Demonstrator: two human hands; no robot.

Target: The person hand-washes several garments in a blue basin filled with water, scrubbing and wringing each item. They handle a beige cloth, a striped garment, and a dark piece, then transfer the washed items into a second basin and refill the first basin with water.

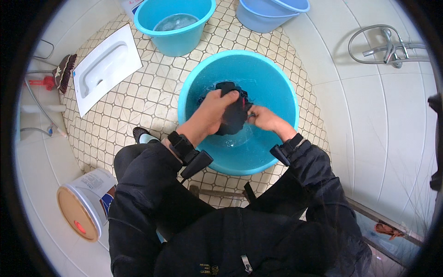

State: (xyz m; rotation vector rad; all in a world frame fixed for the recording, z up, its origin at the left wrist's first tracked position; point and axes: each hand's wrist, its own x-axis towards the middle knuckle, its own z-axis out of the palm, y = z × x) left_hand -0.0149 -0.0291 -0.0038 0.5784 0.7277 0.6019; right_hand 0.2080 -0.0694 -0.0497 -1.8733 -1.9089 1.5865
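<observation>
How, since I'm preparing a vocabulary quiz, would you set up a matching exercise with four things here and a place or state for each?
Things:
1. Cloth
2. Squat toilet
3. Shower tap
4. Bucket

Places and states:
A. Fixed to the wall at the right
B. At the lower left, closed with a tan lid
C. Black, held in the left grip over the large blue tub
D. White, set in the tiled floor

Right pairs: 1-C, 2-D, 3-A, 4-B
</observation>
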